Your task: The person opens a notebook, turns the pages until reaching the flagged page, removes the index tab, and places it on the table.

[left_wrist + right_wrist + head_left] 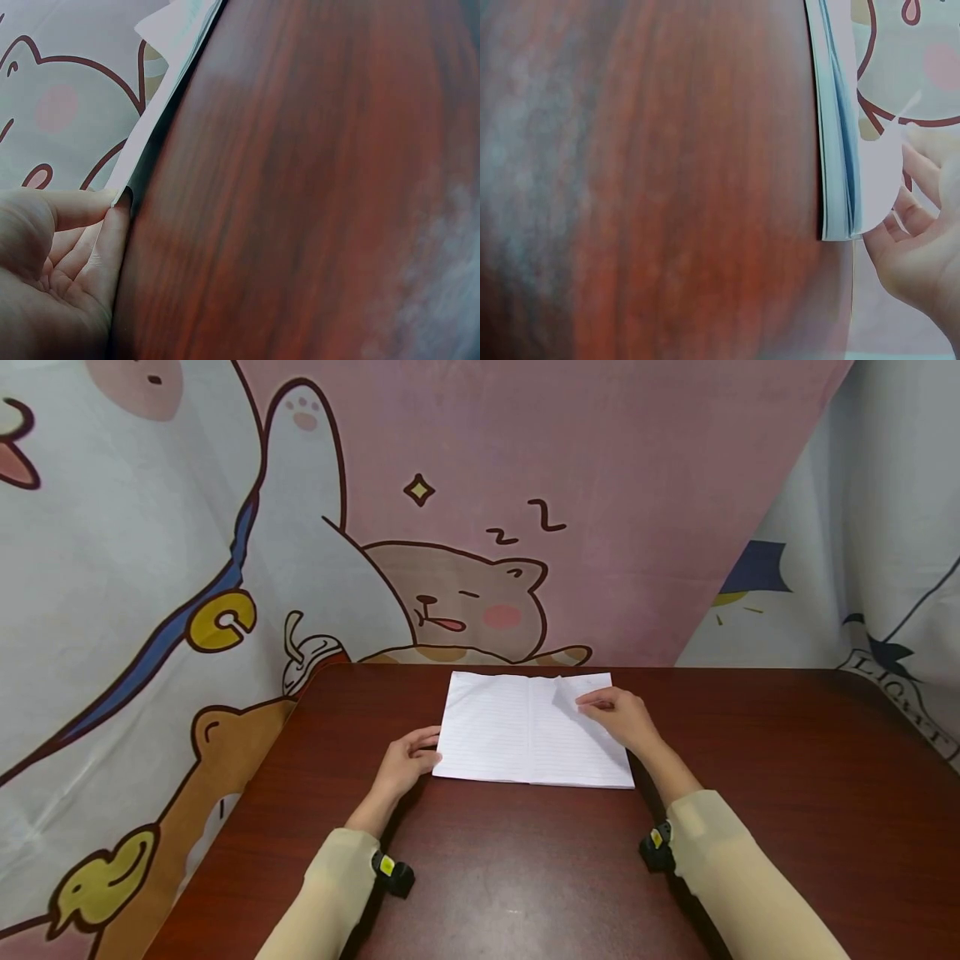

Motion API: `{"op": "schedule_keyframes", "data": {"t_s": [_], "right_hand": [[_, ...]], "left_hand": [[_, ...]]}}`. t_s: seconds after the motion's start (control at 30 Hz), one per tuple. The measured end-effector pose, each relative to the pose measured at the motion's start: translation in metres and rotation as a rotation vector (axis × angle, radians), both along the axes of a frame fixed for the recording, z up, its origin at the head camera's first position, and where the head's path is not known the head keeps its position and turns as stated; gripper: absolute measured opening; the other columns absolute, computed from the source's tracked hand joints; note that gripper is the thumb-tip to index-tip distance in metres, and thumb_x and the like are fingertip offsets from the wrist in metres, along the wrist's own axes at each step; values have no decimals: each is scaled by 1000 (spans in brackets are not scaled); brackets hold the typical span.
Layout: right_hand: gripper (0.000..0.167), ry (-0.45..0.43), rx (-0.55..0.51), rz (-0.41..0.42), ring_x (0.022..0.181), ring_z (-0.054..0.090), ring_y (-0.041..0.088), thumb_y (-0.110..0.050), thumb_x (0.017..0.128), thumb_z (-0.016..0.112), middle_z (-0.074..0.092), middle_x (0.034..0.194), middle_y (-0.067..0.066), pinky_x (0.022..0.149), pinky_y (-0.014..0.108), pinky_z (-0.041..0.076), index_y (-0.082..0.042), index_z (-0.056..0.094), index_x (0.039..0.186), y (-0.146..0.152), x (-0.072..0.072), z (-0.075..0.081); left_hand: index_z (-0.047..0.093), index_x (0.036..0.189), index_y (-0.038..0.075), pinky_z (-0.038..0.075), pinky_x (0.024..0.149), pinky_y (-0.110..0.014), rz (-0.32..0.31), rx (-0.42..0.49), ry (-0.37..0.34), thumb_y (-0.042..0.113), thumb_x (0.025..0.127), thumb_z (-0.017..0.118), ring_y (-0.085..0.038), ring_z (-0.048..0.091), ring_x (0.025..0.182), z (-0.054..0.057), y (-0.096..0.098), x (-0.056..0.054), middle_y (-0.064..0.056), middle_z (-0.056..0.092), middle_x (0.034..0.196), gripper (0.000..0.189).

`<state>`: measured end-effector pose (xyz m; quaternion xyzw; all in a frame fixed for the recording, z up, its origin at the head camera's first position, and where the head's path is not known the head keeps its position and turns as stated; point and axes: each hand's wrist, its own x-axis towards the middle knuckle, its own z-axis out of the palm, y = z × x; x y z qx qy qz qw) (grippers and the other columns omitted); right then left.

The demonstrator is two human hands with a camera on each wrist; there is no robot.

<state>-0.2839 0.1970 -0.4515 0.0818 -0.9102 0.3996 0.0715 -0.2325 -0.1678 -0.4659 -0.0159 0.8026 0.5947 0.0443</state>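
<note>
An open notebook [487,731] with lined white pages lies on the dark red-brown table. My left hand [403,767] is at its left edge; in the left wrist view the thumb of that hand [45,262] presses on top, with a finger under the edge, pinching the notebook. At the upper right of the notebook, my right hand [622,720] pinches a page [567,695] whose corner is lifted and bent. Seen from the right wrist, the page [879,184] curves up from the stack toward the fingers of the right hand [922,247].
The wooden table [480,868] extends in front of the notebook and to both sides. Behind it hangs a cloth [637,510] printed with cartoon animals. Each wrist wears a small black camera, the left camera [393,874] and the right camera [657,848].
</note>
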Motion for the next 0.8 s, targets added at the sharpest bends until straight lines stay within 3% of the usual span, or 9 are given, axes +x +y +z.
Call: {"op": "schedule_keyframes", "data": {"t_s": [0.4, 0.8], "right_hand": [[21, 4, 11, 52, 105, 65, 36, -5, 91, 69, 67, 118, 23, 90, 44, 52, -1, 74, 110, -4, 3, 2], [28, -3, -1, 89, 100, 68, 35, -10, 86, 76, 69, 117, 22, 85, 39, 52, -2, 74, 112, -10, 4, 6]], "left_hand": [[61, 135, 6, 57, 84, -30, -1, -5, 6, -5, 91, 65, -23, 67, 105, -1, 0, 0, -20, 66, 129, 46], [61, 135, 6, 57, 84, -31, -2, -4, 12, -4, 91, 65, -23, 67, 105, -1, 0, 0, -20, 66, 129, 45]]}}
